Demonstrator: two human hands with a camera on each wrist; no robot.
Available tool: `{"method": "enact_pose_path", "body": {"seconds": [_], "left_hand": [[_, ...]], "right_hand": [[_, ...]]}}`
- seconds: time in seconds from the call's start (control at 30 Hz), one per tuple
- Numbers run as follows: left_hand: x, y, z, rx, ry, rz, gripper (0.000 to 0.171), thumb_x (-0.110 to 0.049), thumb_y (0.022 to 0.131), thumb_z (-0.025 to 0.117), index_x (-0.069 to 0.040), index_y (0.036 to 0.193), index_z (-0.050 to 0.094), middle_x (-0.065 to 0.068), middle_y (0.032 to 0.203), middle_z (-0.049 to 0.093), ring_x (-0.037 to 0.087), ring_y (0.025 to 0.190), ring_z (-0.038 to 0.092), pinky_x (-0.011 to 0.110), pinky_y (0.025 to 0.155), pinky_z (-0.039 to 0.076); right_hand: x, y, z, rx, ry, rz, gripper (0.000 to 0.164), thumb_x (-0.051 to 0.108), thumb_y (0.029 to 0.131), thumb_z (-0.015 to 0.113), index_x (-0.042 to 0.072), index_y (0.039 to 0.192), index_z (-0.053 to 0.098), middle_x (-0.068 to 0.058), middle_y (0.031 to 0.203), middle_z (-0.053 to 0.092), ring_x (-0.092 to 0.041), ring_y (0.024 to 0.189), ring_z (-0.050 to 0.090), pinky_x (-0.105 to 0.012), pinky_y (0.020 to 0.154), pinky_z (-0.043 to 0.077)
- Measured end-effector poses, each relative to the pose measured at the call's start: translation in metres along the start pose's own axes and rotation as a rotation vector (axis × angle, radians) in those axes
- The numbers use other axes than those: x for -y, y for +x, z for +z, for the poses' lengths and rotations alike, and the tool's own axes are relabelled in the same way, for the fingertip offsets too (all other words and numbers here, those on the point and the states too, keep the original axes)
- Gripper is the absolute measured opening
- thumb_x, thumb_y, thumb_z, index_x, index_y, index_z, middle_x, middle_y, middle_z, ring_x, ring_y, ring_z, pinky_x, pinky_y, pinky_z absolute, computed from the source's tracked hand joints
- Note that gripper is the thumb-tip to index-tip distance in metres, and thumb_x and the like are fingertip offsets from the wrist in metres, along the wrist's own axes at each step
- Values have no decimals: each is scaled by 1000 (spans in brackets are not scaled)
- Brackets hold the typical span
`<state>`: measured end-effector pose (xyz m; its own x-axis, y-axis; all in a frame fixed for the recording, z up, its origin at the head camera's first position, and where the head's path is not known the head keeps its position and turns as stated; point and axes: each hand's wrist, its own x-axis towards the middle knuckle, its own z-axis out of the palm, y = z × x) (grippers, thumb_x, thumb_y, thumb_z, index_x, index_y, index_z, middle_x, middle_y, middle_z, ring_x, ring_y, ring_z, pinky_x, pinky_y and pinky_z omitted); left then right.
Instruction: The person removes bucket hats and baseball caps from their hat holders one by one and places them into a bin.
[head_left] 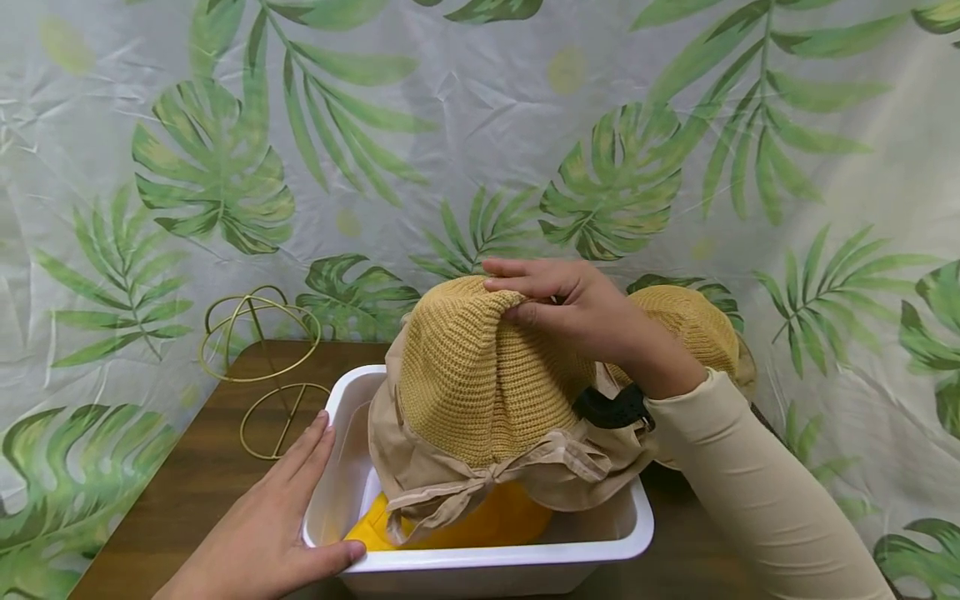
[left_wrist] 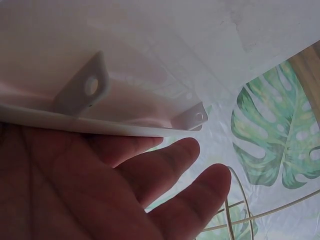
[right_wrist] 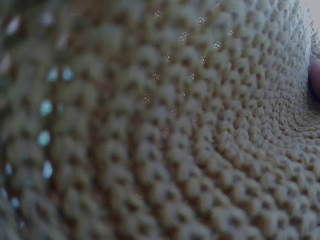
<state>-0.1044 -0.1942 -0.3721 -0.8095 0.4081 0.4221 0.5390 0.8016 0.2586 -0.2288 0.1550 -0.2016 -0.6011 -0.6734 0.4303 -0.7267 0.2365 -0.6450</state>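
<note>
A sun hat (head_left: 465,375) with a tan knitted crown and beige cloth brim is over a white plastic tub (head_left: 495,557), its tied bow facing the front. My right hand (head_left: 577,308) pinches the top of its crown, where the knit is drawn into a fold. In the right wrist view the knit (right_wrist: 200,140) fills nearly everything, with a bit of fingertip at the right edge. My left hand (head_left: 270,508) rests along the tub's left rim, fingers straight and thumb on the front corner. From below, the left wrist view shows that palm (left_wrist: 65,185) against the rim. Yellow cloth (head_left: 502,518) lies inside the tub.
A gold wire stand (head_left: 258,379) is at the back left of the dark wooden table (head_left: 187,467). Behind my right forearm sits a second knitted hat (head_left: 686,325), partly hidden. A leaf-printed curtain (head_left: 480,108) hangs close behind the table.
</note>
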Motion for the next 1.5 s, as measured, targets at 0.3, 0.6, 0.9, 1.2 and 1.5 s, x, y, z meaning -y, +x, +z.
{"method": "enact_pose_path", "body": {"seconds": [0.3,0.6,0.9,1.2,1.5], "left_hand": [[0,1,0,-14,-11,15,115,-62,73,77,3,154,28,14,163,21,34,141,35,4,106,5],[-1,0,-2,2,-16,-13,115,-62,74,77,1,155,26,12,163,19,34,141,35,2,104,4],[0,0,-2,6,-23,-21,115,-62,73,77,0,156,26,11,164,18,35,140,36,2,104,5],[0,0,-2,1,-27,-10,113,-61,74,77,2,154,28,12,164,19,36,140,36,3,106,5],[-1,-1,-2,4,-32,-7,114,-61,74,78,2,154,28,12,164,18,37,140,36,3,106,5]], "right_hand": [[-4,0,26,101,14,-32,36,0,90,69,1,126,67,-11,148,48,-23,142,37,-41,114,31],[-12,-2,40,152,16,-8,35,3,92,68,3,126,68,-11,148,49,-22,140,40,-43,112,34],[-17,-4,49,218,-72,-29,36,8,91,70,8,127,69,-10,147,50,-28,141,38,-46,114,31],[-29,-7,66,323,-73,33,37,16,95,67,12,131,66,-6,149,48,-17,140,40,-35,109,39],[-38,-11,81,356,-129,33,36,21,93,70,13,128,69,-5,146,52,-17,139,41,-35,112,34]]}}
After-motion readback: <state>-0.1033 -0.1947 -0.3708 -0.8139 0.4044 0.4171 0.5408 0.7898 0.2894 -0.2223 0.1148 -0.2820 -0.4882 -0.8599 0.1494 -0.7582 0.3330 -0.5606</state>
